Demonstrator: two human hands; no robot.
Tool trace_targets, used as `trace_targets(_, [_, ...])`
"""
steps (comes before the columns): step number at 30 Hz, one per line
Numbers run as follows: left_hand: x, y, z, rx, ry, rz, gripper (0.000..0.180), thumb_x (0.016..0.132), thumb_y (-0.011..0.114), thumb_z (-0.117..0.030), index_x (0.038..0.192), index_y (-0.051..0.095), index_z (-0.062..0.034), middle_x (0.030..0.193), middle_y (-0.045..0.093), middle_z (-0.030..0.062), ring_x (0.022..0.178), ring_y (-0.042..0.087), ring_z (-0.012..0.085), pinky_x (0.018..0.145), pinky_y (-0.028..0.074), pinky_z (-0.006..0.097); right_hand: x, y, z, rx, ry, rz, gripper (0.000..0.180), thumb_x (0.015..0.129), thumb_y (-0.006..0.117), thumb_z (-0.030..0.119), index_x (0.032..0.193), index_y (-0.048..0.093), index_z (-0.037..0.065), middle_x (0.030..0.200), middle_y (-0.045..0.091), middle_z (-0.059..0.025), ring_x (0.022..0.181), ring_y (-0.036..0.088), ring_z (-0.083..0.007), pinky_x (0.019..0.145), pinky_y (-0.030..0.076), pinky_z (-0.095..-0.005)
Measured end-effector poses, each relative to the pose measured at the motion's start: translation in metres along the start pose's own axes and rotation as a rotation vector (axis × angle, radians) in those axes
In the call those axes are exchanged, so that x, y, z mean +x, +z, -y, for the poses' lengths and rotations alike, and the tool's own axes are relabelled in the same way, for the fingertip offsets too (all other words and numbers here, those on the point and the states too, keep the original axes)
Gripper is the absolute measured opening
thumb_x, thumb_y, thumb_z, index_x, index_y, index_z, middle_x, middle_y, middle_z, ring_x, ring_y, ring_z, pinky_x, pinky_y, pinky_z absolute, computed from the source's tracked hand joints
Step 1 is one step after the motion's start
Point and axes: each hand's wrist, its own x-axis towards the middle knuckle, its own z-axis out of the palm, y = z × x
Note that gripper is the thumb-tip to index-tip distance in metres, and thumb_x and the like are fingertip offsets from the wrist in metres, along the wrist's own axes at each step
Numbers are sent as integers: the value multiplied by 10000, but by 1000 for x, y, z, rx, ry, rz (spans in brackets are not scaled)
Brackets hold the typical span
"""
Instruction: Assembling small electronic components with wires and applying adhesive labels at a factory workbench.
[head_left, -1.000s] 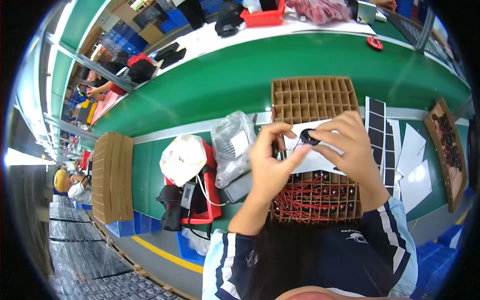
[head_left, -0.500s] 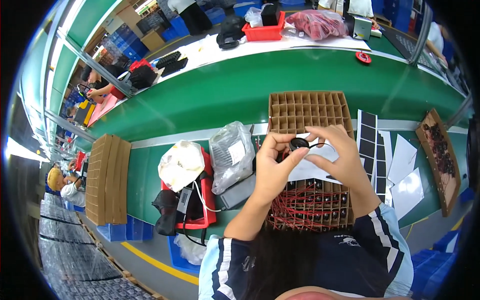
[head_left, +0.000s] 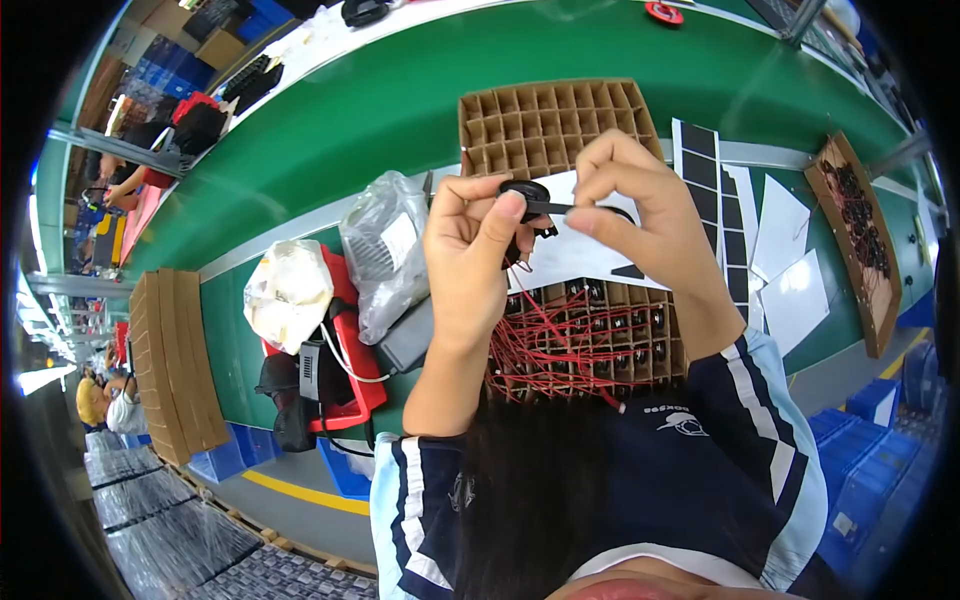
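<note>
A small round black part (head_left: pixel 522 190), like a little speaker, is pinched between the thumb and fingers of my left hand (head_left: pixel 465 250). Red wire hangs below that hand. From the round part a narrow black strip (head_left: pixel 552 208) runs across to my right hand (head_left: pixel 650 215), whose thumb and fingers close on it; a loose end curls beside the fingers. Below my hands, a divided cardboard box (head_left: pixel 672 345) holds several similar black round parts with tangled red wires (head_left: pixel 550 340). White sheet (head_left: pixel 575 262) lies between this box and another divided cardboard box (head_left: pixel 550 105) farther off.
On the right are sheets of black squares (head_left: pixel 698 185), white papers (head_left: pixel 785 230) and a cardboard tray (head_left: pixel 832 205) of black parts. At left stand a red tray (head_left: pixel 365 388), a clear plastic bag (head_left: pixel 385 250) and upright cardboard pieces (head_left: pixel 170 370). A green ledge (head_left: pixel 370 120) runs behind.
The view has tilted down and shifted. The black strip now stretches between the round part and my right hand; earlier it curved thinly by my right fingers. Red wire now shows below my left hand.
</note>
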Motion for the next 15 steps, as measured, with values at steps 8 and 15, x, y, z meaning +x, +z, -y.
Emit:
trace_targets(8, [-8, 5, -5, -111, -48, 84, 174, 859, 522, -157, 936, 454, -15, 733, 593, 137, 552, 510, 120, 488, 404, 218, -1, 0, -3, 77, 41, 13, 138, 729, 638, 139, 695, 556, 33, 794, 448, -31, 761, 424, -130, 724, 326, -256])
trace_targets(15, [-9, 5, -7, -89, -55, 123, 174, 859, 518, -145, 944, 454, -8, 727, 591, 124, 556, 508, 112, 496, 403, 216, 3, -1, -7, 134, 23, 72, 138, 738, 637, 153, 702, 567, 39, 793, 455, -28, 766, 430, -130, 723, 328, -263])
